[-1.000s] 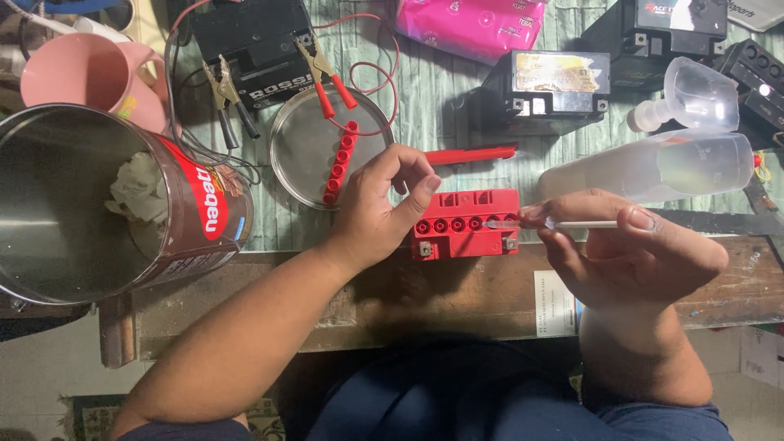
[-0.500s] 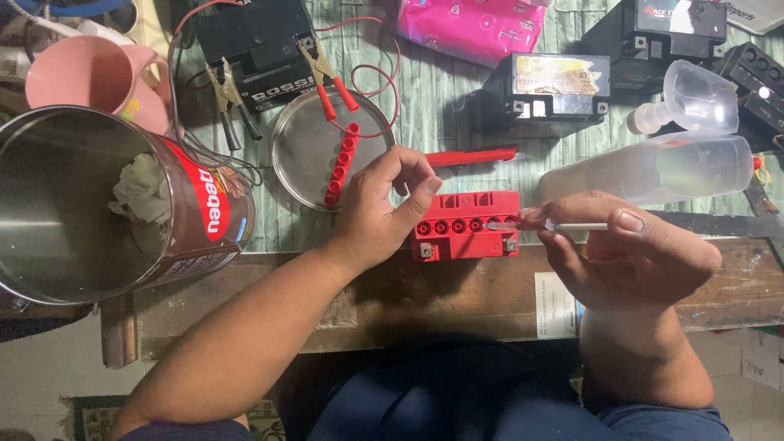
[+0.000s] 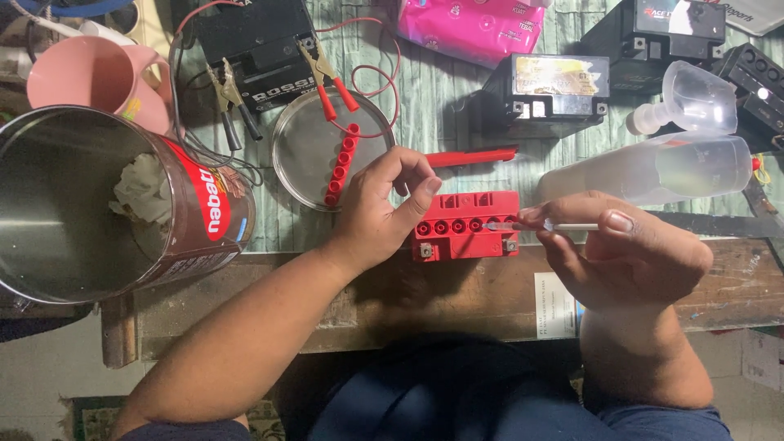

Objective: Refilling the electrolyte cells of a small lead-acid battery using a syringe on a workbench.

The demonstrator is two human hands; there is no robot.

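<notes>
- Filling step, I judge: right hand (image 3: 633,249) pinches a thin clear dropper tube (image 3: 531,225) over the small red plastic battery (image 3: 467,225), at the bench's front edge.
- Left hand (image 3: 384,208) grips the battery's left end.
- Next calls for a steady tip over 1 cell hole.

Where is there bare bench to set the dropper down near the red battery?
Bare wooden edge runs in front of the red battery, between left hand and right hand. A green strip lies between glass dish and black battery. Crowded by the tin can and plastic bottle.
</notes>
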